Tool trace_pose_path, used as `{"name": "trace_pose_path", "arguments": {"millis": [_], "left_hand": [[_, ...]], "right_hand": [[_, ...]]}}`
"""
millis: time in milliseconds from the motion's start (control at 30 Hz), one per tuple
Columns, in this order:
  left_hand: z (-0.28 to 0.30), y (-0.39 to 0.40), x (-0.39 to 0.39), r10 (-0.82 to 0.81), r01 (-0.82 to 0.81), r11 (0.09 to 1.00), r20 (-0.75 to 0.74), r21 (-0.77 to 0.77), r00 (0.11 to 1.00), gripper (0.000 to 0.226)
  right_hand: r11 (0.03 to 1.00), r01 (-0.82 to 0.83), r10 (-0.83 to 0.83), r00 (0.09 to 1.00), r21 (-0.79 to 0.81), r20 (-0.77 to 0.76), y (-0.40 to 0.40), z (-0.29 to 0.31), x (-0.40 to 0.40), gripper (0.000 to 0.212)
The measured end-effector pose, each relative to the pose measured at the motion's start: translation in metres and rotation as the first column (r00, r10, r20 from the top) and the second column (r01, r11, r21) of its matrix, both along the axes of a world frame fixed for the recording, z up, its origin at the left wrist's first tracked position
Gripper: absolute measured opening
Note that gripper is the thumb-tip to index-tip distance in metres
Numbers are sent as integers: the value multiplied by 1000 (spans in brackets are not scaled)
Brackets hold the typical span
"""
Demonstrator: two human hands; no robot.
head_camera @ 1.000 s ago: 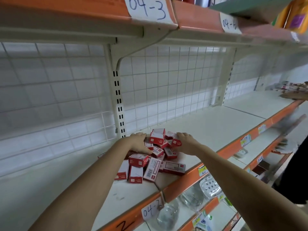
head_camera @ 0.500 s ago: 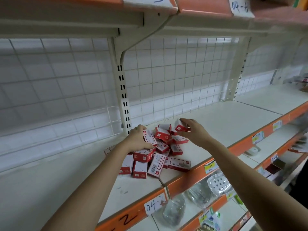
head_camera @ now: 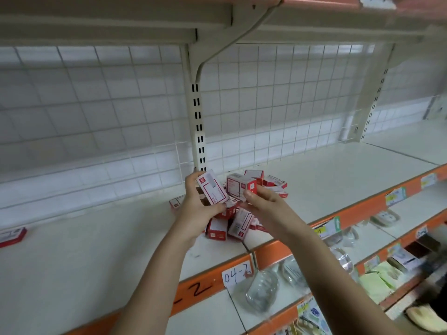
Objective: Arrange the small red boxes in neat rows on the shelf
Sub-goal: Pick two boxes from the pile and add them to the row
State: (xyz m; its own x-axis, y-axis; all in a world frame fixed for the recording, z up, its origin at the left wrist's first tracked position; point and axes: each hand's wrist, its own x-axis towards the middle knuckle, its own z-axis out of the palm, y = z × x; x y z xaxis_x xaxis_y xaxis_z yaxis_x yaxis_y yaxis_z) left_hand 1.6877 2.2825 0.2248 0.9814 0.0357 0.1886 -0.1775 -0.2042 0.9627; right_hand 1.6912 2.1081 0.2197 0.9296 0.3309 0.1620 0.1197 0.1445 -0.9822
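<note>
A loose pile of small red and white boxes point(head_camera: 242, 226) lies on the white shelf point(head_camera: 338, 180) near the slotted upright. My left hand point(head_camera: 196, 209) holds one box point(head_camera: 212, 188) lifted above the pile, its white face toward me. My right hand point(head_camera: 263, 204) grips a second box point(head_camera: 240, 186) just to the right of it, also raised. The two held boxes sit side by side, almost touching. One stray red box point(head_camera: 12, 235) lies at the far left of the shelf.
A wire grid backs the shelf point(head_camera: 278, 105). The orange front edge point(head_camera: 266, 255) carries a paper label reading 04-2 point(head_camera: 235, 275). Lower shelves hold clear plastic packs point(head_camera: 263, 288) and other goods. Another shelf hangs close overhead point(head_camera: 121, 18).
Both hands have lifted out of the pile, each raising one box. The view has shifted, so the pile sits more to the centre.
</note>
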Motion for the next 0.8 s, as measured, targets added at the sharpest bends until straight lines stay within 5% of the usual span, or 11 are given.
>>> {"name": "trace_pose_path", "arguments": {"millis": [167, 367, 567, 800], "left_hand": [[-10, 7, -28, 6, -7, 997, -14, -80, 1000, 78], [-19, 14, -47, 70, -66, 992, 32, -108, 997, 74], [-22, 30, -67, 28, -28, 999, 1, 42, 1000, 54], [-18, 52, -85, 8, 0, 979, -35, 205, 999, 55]], "right_hand": [[966, -76, 107, 988, 249, -112, 14, -15, -14, 36], [963, -72, 112, 983, 259, -146, 24, -20, -35, 28], [948, 35, 46, 968, 316, -245, 16, -21, -50, 40], [942, 3, 74, 973, 335, -217, 7, -18, -52, 47]]}}
